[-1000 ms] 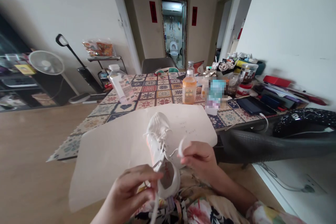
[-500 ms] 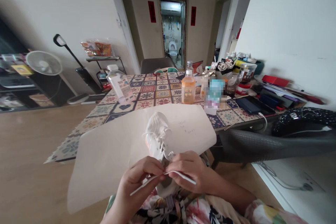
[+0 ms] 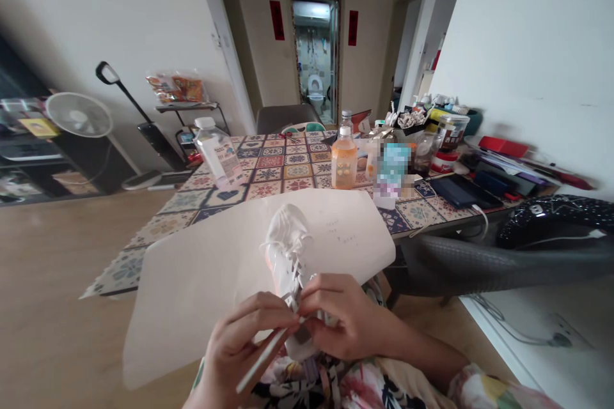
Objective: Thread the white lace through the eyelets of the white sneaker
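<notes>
A white lace-up shoe [image 3: 289, 239] lies on a large white sheet of paper [image 3: 192, 275], its toe pointing away from me and its heel close to my lap. White shoelace [image 3: 261, 358] hangs down across my left palm. Over the shoe's opening, my left hand [image 3: 252, 335] pinches the lace between thumb and fingers. Pressed close against it from the right, my right hand [image 3: 338, 313] has its fingers bent together at the lace. The exact crossing of lace between the fingertips is hidden.
Past the paper, a patterned tablecloth [image 3: 273, 172] covers the table. A large clear bottle [image 3: 218, 153] stands left, an orange drink bottle [image 3: 344, 163] near the middle. A tablet [image 3: 460, 192] with a white cable lies right, beside a dark chair [image 3: 460, 262].
My right hand has turned and closed in tighter against the left. The lace end that stuck out over my right fingers no longer shows, and the left end hangs lower.
</notes>
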`<act>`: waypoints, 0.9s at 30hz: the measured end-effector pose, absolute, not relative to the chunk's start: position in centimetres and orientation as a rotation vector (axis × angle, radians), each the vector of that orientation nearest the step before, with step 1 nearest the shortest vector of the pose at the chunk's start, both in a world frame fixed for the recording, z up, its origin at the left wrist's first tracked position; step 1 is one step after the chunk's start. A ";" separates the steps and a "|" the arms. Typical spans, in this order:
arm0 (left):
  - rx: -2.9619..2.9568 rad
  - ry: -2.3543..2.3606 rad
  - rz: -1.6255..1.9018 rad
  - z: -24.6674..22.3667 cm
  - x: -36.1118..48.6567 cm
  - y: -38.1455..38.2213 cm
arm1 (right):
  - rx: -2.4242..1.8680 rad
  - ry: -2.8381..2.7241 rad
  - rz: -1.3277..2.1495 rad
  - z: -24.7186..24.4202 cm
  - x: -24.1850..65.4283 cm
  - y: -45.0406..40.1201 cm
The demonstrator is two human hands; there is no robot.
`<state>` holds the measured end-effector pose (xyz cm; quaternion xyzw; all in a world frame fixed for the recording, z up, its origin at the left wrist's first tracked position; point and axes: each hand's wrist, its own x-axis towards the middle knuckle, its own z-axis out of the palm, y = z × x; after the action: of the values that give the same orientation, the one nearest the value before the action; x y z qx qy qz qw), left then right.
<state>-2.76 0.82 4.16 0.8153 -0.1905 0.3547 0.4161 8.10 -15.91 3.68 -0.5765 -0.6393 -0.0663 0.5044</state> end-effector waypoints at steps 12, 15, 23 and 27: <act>1.965 -0.239 0.734 2.8 -2.7 0.6 | -1.379 -1.513 -0.349 2.5 8.5 -15.7; 1.849 -0.162 0.632 2.7 -2.8 0.5 | -1.332 -1.559 -0.411 2.4 8.5 -15.6; 1.611 -0.028 0.493 2.4 -2.5 0.4 | -1.252 -1.624 -0.545 2.3 8.8 -15.6; 1.571 -0.012 0.522 2.4 -2.2 0.7 | -1.216 -1.508 -0.417 3.0 8.4 -16.0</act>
<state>-2.21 0.73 2.42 0.6988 -0.0053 0.2323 0.6765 8.44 -15.99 2.98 -0.5131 -0.6366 -0.1762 0.5480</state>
